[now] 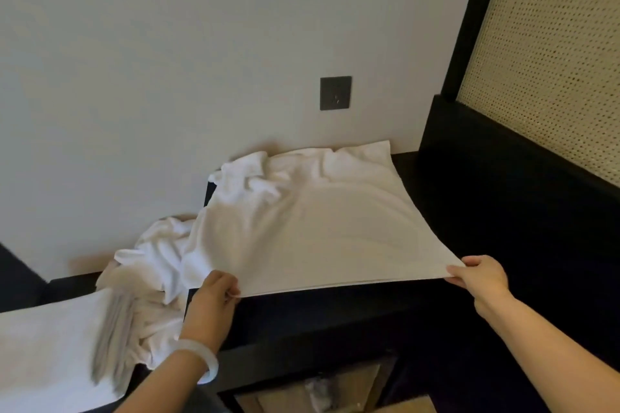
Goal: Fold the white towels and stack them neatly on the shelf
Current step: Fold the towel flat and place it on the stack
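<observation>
My left hand (214,295) and right hand (476,273) pinch the towel's (318,228) near corners; I judge folding barely begun, with the crumpled heap (157,261) on the left unfolded.

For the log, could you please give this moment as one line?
white cloth towel: spread on black shelf top | left hand: pinches near-left corner | right hand: pinches near-right corner

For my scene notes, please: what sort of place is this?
Probably a hotel or guest room: white towels on a dark built-in shelf, a dark wall socket, and a woven cane panel in a black frame.
</observation>
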The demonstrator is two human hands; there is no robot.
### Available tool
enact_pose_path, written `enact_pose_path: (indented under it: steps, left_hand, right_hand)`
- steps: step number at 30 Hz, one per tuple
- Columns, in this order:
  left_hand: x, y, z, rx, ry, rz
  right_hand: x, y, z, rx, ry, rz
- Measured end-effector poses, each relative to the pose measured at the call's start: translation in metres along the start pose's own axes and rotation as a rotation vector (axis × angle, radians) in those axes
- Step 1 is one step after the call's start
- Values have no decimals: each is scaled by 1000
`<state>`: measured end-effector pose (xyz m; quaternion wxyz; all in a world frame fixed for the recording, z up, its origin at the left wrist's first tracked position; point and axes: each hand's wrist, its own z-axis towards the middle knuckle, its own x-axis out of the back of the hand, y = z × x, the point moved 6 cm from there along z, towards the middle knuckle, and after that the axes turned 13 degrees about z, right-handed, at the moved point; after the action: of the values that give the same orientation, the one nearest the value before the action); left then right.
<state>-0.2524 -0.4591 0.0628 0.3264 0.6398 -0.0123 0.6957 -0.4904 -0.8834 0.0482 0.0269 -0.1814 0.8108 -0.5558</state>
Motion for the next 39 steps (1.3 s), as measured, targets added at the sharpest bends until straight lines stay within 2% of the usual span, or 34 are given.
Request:
enact_pose_path:
  steps: [3, 7, 9, 12, 14, 16, 18, 21, 27, 31, 35, 39]
  left_hand:
    - [-14, -9, -24, -67, -32, 25]
    - [-19, -4, -40, -225, 71, 140]
    - [-16, 8, -47, -267, 149, 277]
    - [-15, 37, -50, -330, 171, 433]
    - [-20, 60, -44, -409, 161, 431]
    - [-34, 80, -35, -456, 80, 328]
    - [-49, 91, -28, -482, -16, 242]
    - [-63, 93, -19, -469, -122, 146]
    - [-62, 87, -18, -477, -113, 68]
    - [-64, 81, -14, -360, -170, -67]
    - [-62, 81, -11, -343, -196, -95]
    - [-51, 85, -10, -360, -151, -126]
  right_hand:
    - [17, 17, -10, 16, 5, -43]
    - [23, 28, -21, 86, 21, -131]
    - [20, 23, -27, 188, 13, -227]
    - [6, 9, -43, 513, 9, -651]
    - [-21, 5, -63, 786, -164, -783]
    - [-55, 15, -86, 895, -468, -796]
    - [-80, 29, -101, 937, -656, -824]
    - [-92, 41, -100, 888, -721, -805]
    - [-81, 43, -87, 813, -674, -660]
    - [-81, 41, -86, 893, -683, -763]
    - [-85, 39, -87, 974, -699, -884]
    - [-76, 25, -97, 1085, -608, -807]
